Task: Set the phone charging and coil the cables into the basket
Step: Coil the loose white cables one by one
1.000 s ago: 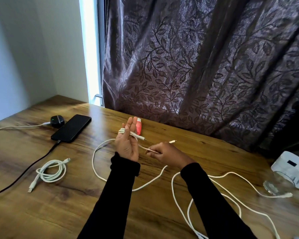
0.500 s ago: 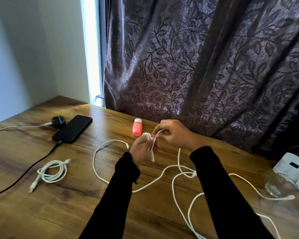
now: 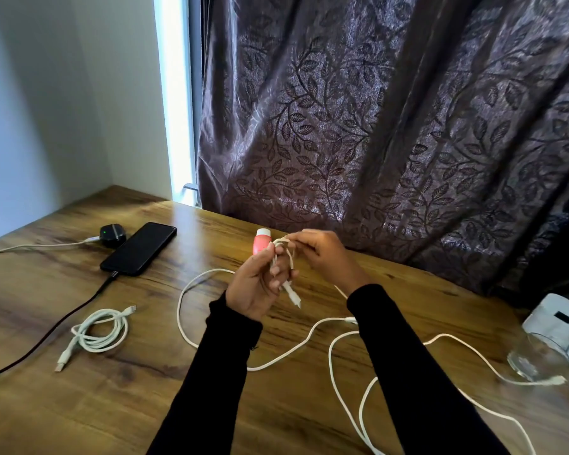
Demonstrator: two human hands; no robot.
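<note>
A black phone [image 3: 139,248] lies face up at the table's back left with a black cable [image 3: 46,333] plugged into its near end. My left hand [image 3: 258,284] holds loops of a white cable [image 3: 191,326] wound round its fingers, and the plug end hangs below the palm. My right hand [image 3: 322,254] pinches the same cable just above those loops. The rest of this cable trails in a wide curve over the wood. A finished white coil [image 3: 101,330] rests left of my arms. No basket shows in this view.
A black earbud case [image 3: 112,234] with a green light sits beside the phone, a white lead running to it. A pink tube [image 3: 261,242] stands behind my hands. More loose white cable [image 3: 473,356], a clear glass [image 3: 536,356] and a white box [image 3: 559,323] lie right. Curtain behind.
My right hand rose from the table up beside my left and carried the cable over it, adding a loop. My left hand turned, and the plug end now hangs down.
</note>
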